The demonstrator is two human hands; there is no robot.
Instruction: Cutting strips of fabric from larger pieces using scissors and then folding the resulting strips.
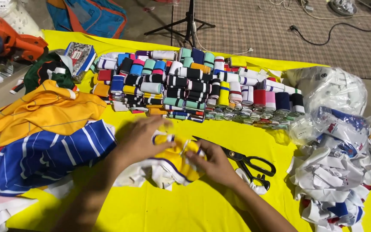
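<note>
hands: left hand (140, 139) and right hand (211, 161) pinch a yellow fabric piece (174, 161)
scissors (247, 165): just right of the fabric
folded ribbing stacks (194, 88): beyond the fabric

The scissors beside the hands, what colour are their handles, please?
Black handles on the scissors, head view.

- Just right of the right hand (213, 161), scissors (247, 163) lie in the way.
- Beyond both hands, a bare yellow strip of cloth (237, 133), then stacked rolls (194, 92) wall it off.
- Left of the left hand (140, 139), jerseys (48, 150) crowd close.
- Near side, between the forearms: open cloth.
- Far right: scraps (336, 180) and bags (331, 103).
</note>
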